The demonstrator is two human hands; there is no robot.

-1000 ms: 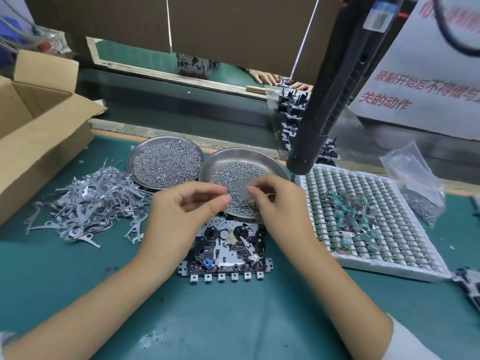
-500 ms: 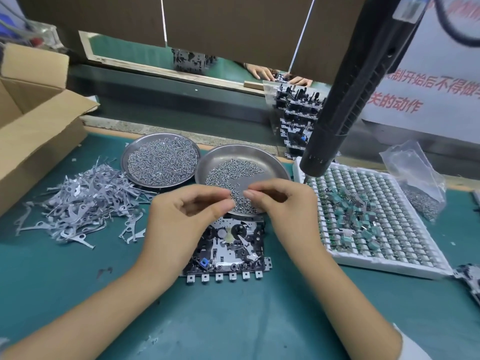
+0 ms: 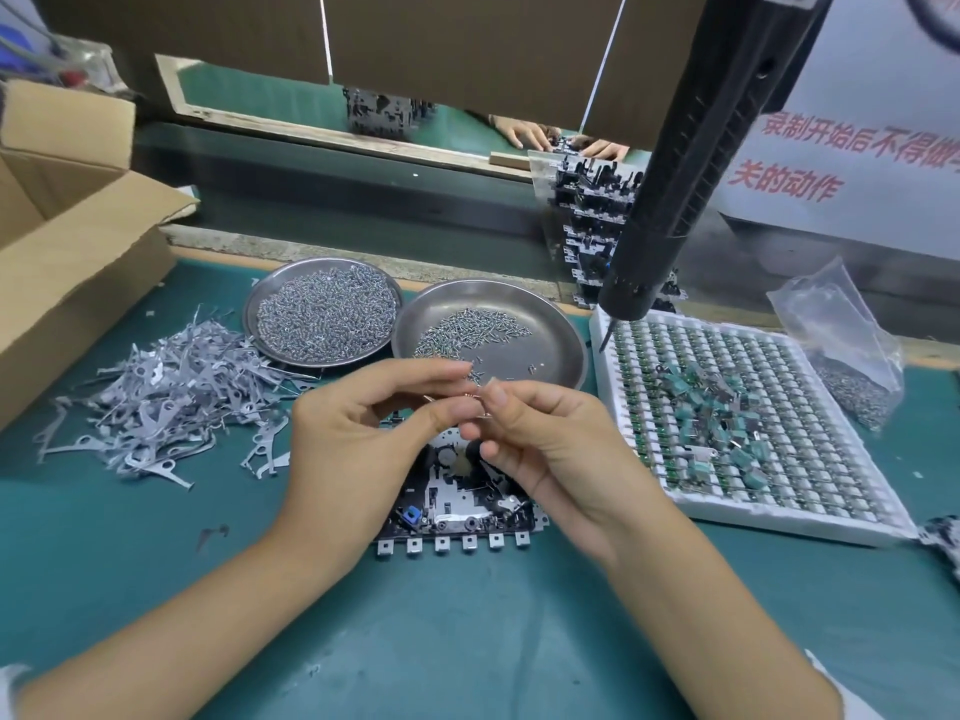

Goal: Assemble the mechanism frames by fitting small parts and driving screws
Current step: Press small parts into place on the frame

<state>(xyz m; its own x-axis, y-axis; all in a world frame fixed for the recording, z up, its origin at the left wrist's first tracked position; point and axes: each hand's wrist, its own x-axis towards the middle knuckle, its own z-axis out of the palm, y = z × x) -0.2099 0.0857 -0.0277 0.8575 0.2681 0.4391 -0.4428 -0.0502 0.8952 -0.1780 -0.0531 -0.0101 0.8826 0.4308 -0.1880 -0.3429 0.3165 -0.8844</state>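
Observation:
A black and silver mechanism frame [image 3: 457,511] lies flat on the green mat, partly hidden under my hands. My left hand [image 3: 358,449] and my right hand [image 3: 550,449] meet just above it, fingertips together, pinching a tiny metal part [image 3: 470,398] between them. Which hand bears the part I cannot tell exactly; both touch it. Behind the hands stand two steel dishes: the left dish [image 3: 254,314] is full of small springs or screws, the right dish [image 3: 561,324] holds a thinner scatter of screws. A black electric screwdriver [image 3: 670,200] hangs above right, its tip over the tray.
A heap of flat grey metal levers [image 3: 156,397] lies at left. A white cell tray [image 3: 779,511] with green parts sits at right, a plastic bag [image 3: 841,345] behind it. An open cardboard box [image 3: 67,241] stands far left. Another person's hands [image 3: 524,132] work across the bench.
Both hands have drawn back from the right dish toward me and now hold a tiny part between the fingertips above the frame. The view has shifted slightly.

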